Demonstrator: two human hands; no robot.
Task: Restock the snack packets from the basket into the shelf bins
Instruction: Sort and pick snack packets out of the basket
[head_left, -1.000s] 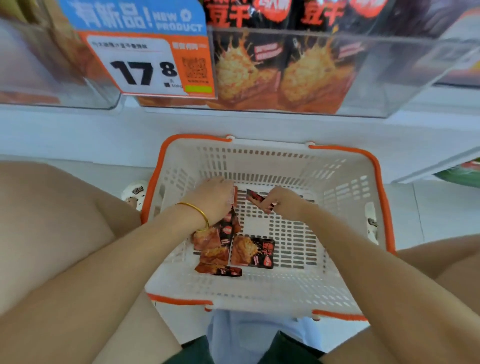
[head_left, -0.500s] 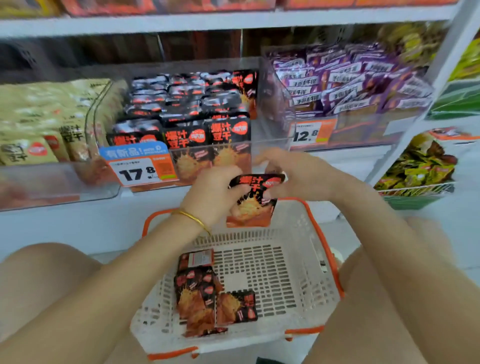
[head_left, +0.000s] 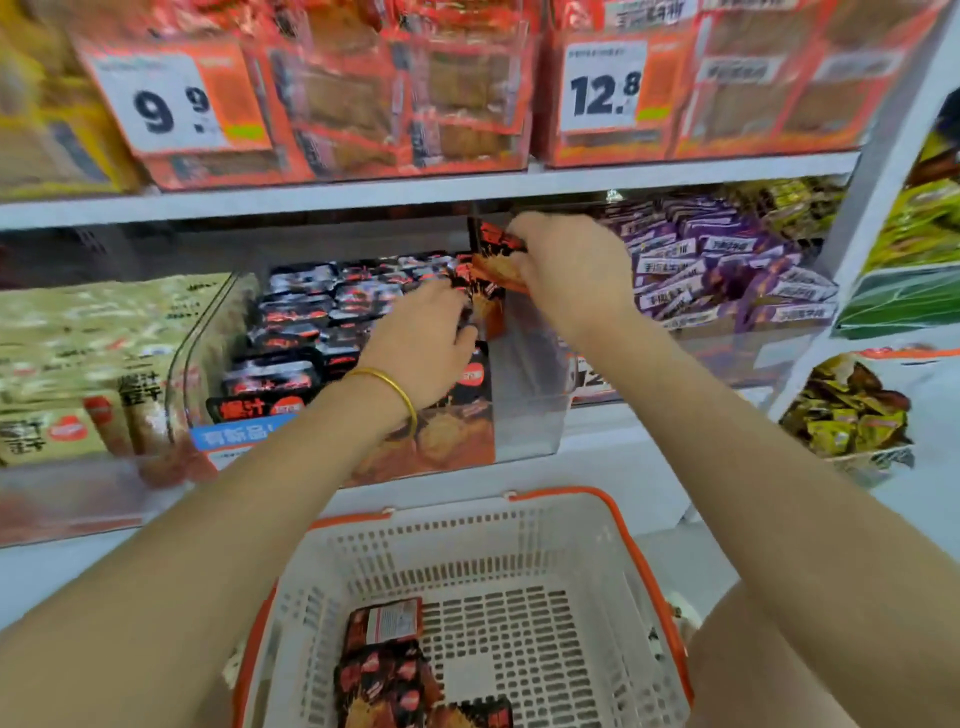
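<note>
Two white boards run across the rack. The upper shelf carries clear boxes packed with orange packs; price tags reading 9.9 and 12.8 sit on their fronts. The lower shelf carries three clear bins side by side. The left bin holds tan packets. The middle bin holds black-and-orange snack packets in rows and has a blue tag on its front. The right bin holds purple packets. A white upright closes the shelves on the right. Below the lower shelf's front edge stands a white basket with an orange rim; what it rests on is hidden.
</note>
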